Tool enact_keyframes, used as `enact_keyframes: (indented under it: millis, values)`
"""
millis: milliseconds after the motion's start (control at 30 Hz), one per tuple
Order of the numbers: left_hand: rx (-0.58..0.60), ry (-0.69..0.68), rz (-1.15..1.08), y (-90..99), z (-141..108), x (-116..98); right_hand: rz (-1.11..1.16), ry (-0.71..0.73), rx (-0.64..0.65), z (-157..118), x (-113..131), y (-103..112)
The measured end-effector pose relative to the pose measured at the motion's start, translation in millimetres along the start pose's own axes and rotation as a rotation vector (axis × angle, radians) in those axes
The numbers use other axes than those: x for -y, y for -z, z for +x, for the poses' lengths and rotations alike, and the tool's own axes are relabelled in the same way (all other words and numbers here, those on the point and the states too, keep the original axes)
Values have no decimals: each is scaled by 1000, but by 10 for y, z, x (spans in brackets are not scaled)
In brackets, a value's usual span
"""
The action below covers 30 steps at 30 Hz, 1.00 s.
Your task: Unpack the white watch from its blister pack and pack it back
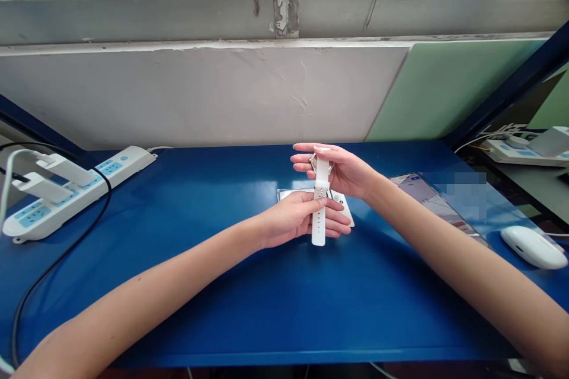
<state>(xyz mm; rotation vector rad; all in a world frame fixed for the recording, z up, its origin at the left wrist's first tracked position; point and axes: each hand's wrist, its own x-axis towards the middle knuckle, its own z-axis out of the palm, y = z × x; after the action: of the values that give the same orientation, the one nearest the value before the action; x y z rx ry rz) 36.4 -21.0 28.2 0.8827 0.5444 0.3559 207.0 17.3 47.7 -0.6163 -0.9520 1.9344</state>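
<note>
A white wristwatch (319, 222) with a perforated strap hangs lengthwise between my two hands, above the blue table. My left hand (296, 216) pinches the holed end of the strap, its thumb pressed on top and its other fingers stretched out beneath. Farther up, my right hand (340, 170) holds the other end, thumb on the strap near the buckle. Part of the round watch case shows behind the strap there; its face is hidden. Beneath my hands lies a flat white item (348, 206) with dark round marks, mostly covered by them.
A white power strip (120, 164) with plugged-in chargers and a black cable (95, 231) lies at the left. On the right are a phone (438, 204) and a white rounded case (533, 246). Another power strip (511, 153) sits beyond the right frame post. A wall closes the back.
</note>
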Motion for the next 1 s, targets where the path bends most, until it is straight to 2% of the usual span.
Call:
enact_keyframes:
  millis: [200, 500, 700, 867, 1000]
  values:
    - [-9, -6, -40, -10, -8, -38, 27, -27, -85, -16, -8, -89]
    - [26, -12, -11, 40, 11, -1, -85, -15, 40, -29, -29, -36]
    - [84, -15, -15, 68, -2, -47, 3, 11, -38, 0, -20, 0]
    - [177, 8, 2, 88, -22, -58, -5, -59, 29, -19, -9, -3]
    - [198, 10, -10, 87, -21, -34, -36, -69, 115, -38, -19, 29]
